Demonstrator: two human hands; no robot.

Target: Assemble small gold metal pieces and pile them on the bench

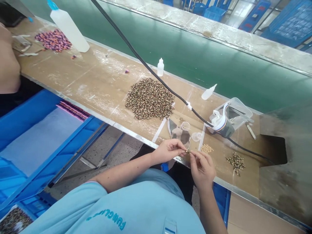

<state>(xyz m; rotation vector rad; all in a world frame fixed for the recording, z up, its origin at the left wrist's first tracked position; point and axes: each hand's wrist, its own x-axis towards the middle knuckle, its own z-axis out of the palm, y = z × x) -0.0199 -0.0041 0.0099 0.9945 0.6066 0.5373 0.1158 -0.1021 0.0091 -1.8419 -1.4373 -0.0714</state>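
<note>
I see L hand (pixel 170 151) and R hand (pixel 202 165) fingertips pinched on one small part (pixel 187 151) at the bench's (pixel 144 129) near edge. Step (my judgement): two-hand fine handling; next move needs steady grip. Part detail: can't tell.

A green conveyor belt (pixel 219 65) and blue crates (pixel 292 24) show a workshop.

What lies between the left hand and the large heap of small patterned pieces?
The head view shows a white strip and, right of it, a mottled flat piece between the left hand and the heap, on the brown tabletop.
</note>
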